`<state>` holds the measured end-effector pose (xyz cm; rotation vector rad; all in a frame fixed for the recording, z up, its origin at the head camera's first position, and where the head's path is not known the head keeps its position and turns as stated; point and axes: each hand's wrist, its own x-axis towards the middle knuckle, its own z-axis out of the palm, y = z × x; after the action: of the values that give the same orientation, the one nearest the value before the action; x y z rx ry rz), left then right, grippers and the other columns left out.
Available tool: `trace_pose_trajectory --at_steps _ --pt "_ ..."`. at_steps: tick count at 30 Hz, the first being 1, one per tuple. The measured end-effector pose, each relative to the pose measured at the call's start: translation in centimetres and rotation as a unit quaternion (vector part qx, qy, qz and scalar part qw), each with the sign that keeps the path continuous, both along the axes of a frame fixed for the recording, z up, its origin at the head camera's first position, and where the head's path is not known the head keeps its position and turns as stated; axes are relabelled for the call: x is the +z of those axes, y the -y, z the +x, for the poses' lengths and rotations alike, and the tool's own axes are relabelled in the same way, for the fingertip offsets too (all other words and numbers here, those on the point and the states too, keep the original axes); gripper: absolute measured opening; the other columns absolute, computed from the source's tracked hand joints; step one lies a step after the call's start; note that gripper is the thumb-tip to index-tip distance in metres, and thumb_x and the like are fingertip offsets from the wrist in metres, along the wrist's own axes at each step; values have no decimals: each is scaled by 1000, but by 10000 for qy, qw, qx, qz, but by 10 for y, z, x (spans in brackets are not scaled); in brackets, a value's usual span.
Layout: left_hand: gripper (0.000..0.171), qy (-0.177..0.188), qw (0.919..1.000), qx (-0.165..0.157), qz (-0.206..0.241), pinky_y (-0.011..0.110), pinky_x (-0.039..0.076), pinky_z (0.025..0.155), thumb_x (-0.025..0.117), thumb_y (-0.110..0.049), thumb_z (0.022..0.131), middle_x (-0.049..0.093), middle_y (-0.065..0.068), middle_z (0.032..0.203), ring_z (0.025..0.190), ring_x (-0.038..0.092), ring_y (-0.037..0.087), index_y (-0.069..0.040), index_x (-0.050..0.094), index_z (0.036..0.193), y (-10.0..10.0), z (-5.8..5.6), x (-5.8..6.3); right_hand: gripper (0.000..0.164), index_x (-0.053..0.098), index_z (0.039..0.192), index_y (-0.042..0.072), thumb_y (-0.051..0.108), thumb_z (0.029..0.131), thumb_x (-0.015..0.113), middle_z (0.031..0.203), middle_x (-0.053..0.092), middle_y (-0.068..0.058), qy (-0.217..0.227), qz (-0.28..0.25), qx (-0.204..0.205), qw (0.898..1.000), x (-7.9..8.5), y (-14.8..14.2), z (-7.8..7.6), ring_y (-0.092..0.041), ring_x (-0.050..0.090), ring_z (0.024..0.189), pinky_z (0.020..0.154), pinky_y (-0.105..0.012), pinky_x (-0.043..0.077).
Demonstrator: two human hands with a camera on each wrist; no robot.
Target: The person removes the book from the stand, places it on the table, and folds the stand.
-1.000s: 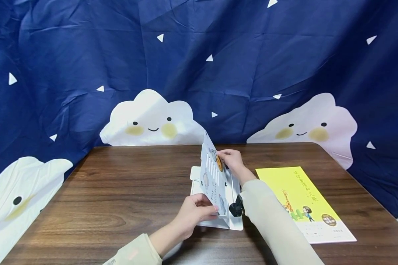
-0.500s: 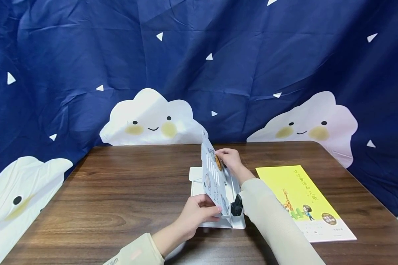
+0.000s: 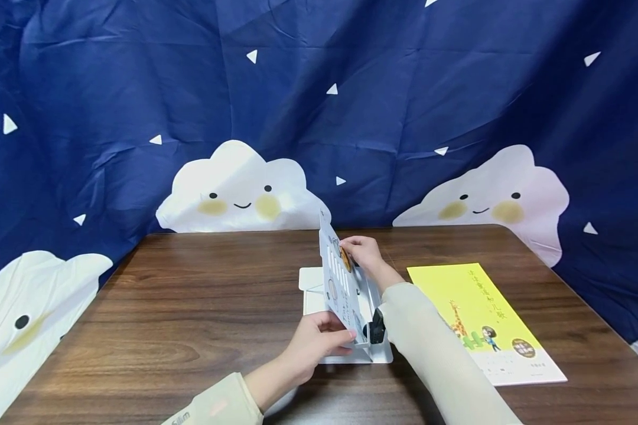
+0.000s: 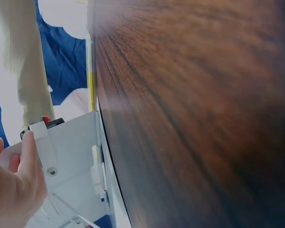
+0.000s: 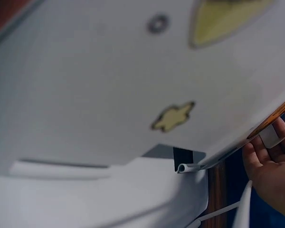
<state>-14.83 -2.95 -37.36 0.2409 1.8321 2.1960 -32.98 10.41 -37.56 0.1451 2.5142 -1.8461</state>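
Observation:
A white metal book stand with printed planets stands on the table in the head view. Its slotted panel (image 3: 340, 289) is raised steeply and seen nearly edge-on, over a flat white base (image 3: 312, 302). My left hand (image 3: 316, 345) pinches the panel's near lower edge, thumb on the printed side. At the far edge, beside an orange planet picture, my right hand (image 3: 363, 254) grips the panel with curled fingers. The left wrist view shows the panel's plain back (image 4: 73, 156) and thin wire supports. Close up in the right wrist view is the printed face (image 5: 95, 95).
A yellow picture book (image 3: 484, 319) with a giraffe and a child on its cover lies to the right on the brown wooden table (image 3: 191, 319). A dark blue curtain (image 3: 298, 106) with white clouds hangs behind. A black wrist camera (image 3: 376, 327) sits on the right sleeve.
The panel has tipped slightly and now appears narrower, more edge-on, with both hands keeping their hold on it. The head view has shifted a little.

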Motion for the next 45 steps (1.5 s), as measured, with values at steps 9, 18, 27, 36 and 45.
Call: trace_pose_trajectory --at_steps 9,18,27,36,45 --pt "30 2 10000 11 -87 35 58 73 61 5 80 64 1 81 71 60 7 21 54 105 -2 -1 1 25 65 106 -4 14 90 60 75 57 5 16 -159 18 9999 2 1 0 -6 48 67 63 -18 42" --pt "28 -396 9972 -290 -570 34 58 72 63 0 80 67 10 81 69 60 4 21 55 98 7 -2 5 22 66 105 -1 14 90 59 94 65 -6 -88 228 152 9996 11 1 3 -13 56 80 66 -20 44" --pt "23 -1101 9813 -557 -1476 16 50 65 66 -2 77 67 25 88 68 57 1 14 62 92 21 -9 8 23 64 106 -3 13 89 60 107 65 -18 -643 721 465 9942 24 -3 8 -30 59 92 64 -20 43" --pt "20 -1555 9750 -225 -1572 17 52 70 62 2 77 66 28 90 73 59 2 14 62 93 36 -19 14 28 62 110 -4 15 89 61 113 64 -20 -1222 876 971 9839 50 -7 27 -28 60 101 71 -24 49" --pt "23 -1544 9776 11 -1433 16 51 70 63 1 80 65 30 94 72 60 1 16 59 97 44 -26 21 31 58 115 -5 14 91 59 116 63 -21 -1735 1040 1685 9647 77 -9 64 -30 61 107 89 -41 51"
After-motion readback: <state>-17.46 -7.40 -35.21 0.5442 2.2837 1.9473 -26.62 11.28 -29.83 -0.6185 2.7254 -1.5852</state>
